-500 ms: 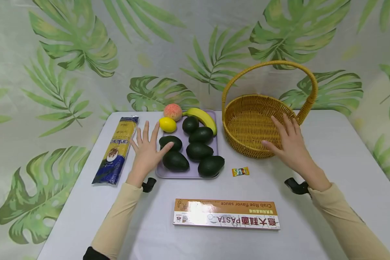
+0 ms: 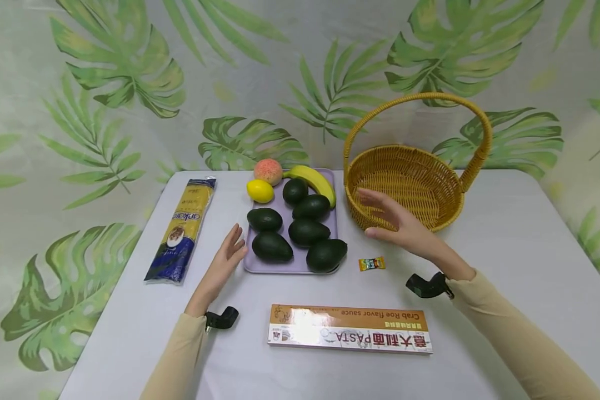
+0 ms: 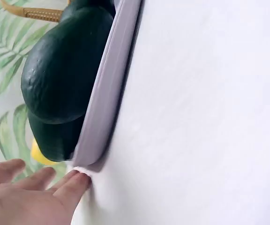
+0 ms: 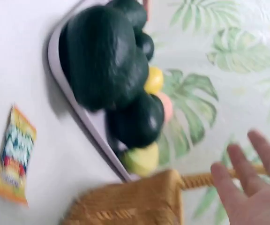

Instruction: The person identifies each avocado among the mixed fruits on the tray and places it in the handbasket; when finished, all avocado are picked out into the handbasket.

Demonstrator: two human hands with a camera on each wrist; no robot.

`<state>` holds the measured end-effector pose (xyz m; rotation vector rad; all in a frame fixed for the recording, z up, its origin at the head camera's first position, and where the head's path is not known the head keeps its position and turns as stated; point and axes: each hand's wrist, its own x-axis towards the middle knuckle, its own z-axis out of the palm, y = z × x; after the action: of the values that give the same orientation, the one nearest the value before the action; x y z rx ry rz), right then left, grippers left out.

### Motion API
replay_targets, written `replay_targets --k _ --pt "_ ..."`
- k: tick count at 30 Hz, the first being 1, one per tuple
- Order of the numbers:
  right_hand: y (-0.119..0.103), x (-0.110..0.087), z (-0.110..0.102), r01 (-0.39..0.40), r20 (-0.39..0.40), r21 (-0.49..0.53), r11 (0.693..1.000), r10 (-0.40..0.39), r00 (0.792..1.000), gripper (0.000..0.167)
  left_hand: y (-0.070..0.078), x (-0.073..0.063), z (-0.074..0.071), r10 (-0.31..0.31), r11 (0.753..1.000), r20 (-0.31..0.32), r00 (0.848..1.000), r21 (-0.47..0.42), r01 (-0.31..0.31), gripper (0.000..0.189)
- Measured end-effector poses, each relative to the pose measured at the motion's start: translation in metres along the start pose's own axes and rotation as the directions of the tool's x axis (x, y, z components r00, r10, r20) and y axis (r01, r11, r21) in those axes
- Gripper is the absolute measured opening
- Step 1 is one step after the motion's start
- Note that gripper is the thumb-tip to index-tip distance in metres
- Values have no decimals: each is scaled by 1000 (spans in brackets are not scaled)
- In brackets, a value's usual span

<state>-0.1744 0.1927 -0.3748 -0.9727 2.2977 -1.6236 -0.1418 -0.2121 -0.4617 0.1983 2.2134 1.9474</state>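
At far edge of tabletop: tray of avocados, wicker basket to right. Beside tray's near-left corner, left grip; by basket, right grip; both empty, fingers apart. Probably stiff tray, rolling load; best held level by opposite rims.

A smooth white rectangular surface with rounded far corners is the landmark. Behind it, and along its left and right sides, a pale grey-white sheet shows, printed with broad, split green leaves, slender green palm fronds and faint yellow blotches. Soft, even light leaves blurred grey shadows on the surface.
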Motion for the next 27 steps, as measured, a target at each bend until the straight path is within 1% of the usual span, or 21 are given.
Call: replay_targets --k 3,5,7,9,11,14,17,19,21,23,24,26,27 --pt "6 11 9 17 125 52 998 -23 992 69 -10 -3 0 -7 998 20 1000 -62 9 75" --pt "12 18 14 6 213 58 998 -18 977 68 -15 -4 1 -2 998 36 999 -70 4 81" --pt "18 25 18 -9 292 33 999 -1 957 67 -18 -4 0 -4 998 54 999 -58 8 87" --pt "23 31 21 -12 366 12 1000 7 931 65 -20 -3 0 -6 999 73 997 -53 10 91" --pt "28 37 22 -22 435 0 1000 20 900 63 -21 -3 -1 -8 998 88 996 -55 13 92" --pt "32 46 24 -15 526 -2 1000 14 851 59 -22 -2 -2 -20 999 103 994 -48 25 93" --pt "33 52 26 -28 586 0 1000 23 810 55 -22 -1 -2 -38 998 107 994 -39 42 93" --pt "34 55 29 -24 615 -29 999 37 788 53 -21 -1 -2 -51 998 110 993 -32 55 93" --pt "33 57 33 -7 637 -82 997 58 768 52 -20 0 -2 -64 998 111 992 -15 66 94" --pt "32 58 38 32 647 -156 987 77 759 53 -19 0 -3 -72 997 112 991 11 71 94" --pt "31 58 41 57 646 -189 980 80 759 53 -19 0 -3 -74 997 113 991 26 71 94" --pt "29 57 46 94 634 -241 966 83 769 55 -18 0 -4 -84 996 106 991 50 79 95" --pt "29 57 47 111 624 -260 959 80 778 55 -17 0 -4 -89 995 104 991 57 83 95"
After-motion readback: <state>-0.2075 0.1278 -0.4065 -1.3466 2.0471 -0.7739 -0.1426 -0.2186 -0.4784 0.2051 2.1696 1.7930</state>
